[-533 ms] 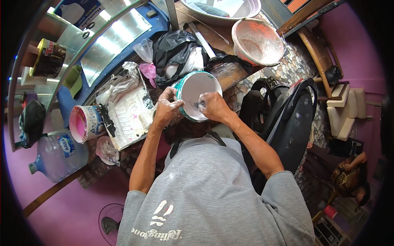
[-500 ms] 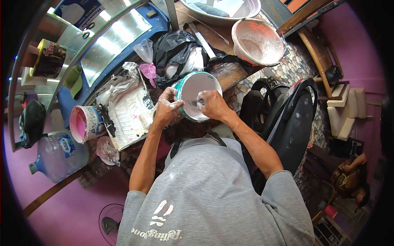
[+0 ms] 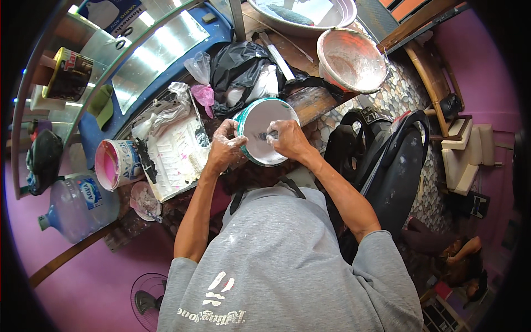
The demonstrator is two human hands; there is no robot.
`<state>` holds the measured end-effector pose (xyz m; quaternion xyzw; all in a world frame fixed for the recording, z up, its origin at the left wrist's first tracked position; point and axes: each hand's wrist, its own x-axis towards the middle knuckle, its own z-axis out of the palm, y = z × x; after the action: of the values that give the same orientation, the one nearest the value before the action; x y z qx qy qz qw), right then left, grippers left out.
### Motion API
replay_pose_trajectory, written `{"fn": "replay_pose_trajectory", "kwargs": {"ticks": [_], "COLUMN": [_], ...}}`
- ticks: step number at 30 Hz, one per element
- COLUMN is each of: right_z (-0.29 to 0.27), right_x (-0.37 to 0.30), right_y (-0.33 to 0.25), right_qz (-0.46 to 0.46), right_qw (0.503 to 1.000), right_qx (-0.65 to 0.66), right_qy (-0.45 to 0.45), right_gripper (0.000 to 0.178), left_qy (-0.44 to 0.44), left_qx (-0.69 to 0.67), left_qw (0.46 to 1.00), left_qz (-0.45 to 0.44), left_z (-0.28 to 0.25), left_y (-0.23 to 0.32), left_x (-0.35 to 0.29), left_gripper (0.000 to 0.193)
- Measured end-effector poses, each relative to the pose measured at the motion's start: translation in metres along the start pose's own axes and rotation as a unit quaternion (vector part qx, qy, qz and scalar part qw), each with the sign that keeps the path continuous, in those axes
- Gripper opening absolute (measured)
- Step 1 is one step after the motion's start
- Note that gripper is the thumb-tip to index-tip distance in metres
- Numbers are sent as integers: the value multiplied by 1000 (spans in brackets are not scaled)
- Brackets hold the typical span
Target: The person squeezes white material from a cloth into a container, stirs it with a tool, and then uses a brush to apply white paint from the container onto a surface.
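Observation:
A white-lined tub with a teal outer wall point(image 3: 266, 114) is tilted with its mouth toward me, and whitish material coats its inside. My left hand point(image 3: 225, 146), dusted white, grips the tub's left rim, with fingers closed over the edge. Inside the mouth, my right hand point(image 3: 289, 140) is closed around a small dark tool point(image 3: 263, 136). Most of that tool is hidden by the fingers, and I cannot make out its kind. White residue also covers my right fingertips.
To the left are a paint-smeared white tray point(image 3: 174, 149), a pink-stained bucket point(image 3: 113, 166) and a large water bottle point(image 3: 83, 207). Black plastic bags point(image 3: 238, 69) lie beyond the tub, near a whitish basin point(image 3: 354, 61). A motorbike point(image 3: 387, 177) stands right; a person point(image 3: 462, 260) is farther off.
My view has shifted slightly. Both hands keep nearly the same places on and in the tub. The person at the far right appears lower and closer in.

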<state>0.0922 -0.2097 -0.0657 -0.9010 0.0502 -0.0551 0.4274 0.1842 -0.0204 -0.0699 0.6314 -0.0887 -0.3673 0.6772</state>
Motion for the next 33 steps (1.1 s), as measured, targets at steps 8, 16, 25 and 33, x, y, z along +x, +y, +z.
{"fn": "replay_pose_trajectory", "kwargs": {"ticks": [8,16,25,33], "right_z": [-1,1,26,-19], "right_x": [-3,4,-7,-8], "right_y": [6,2,-32,-9], "right_qz": [39,85,-173,-95], "right_qw": [991,989,966,976], "right_qx": [-107,-84,-184,-179], "right_qy": [77,87,-53,-85], "right_gripper": [13,13,10,11], "left_qy": [-8,3,-7,6], "left_qx": [-4,-7,-8,3], "left_qw": [1000,1000,1000,999], "left_qz": [-6,-17,-20,-32], "left_z": [-14,-10,-11,-11], "left_y": [-6,0,3,3], "left_x": [-2,-9,-3,-8], "left_gripper": [27,28,26,27]}}
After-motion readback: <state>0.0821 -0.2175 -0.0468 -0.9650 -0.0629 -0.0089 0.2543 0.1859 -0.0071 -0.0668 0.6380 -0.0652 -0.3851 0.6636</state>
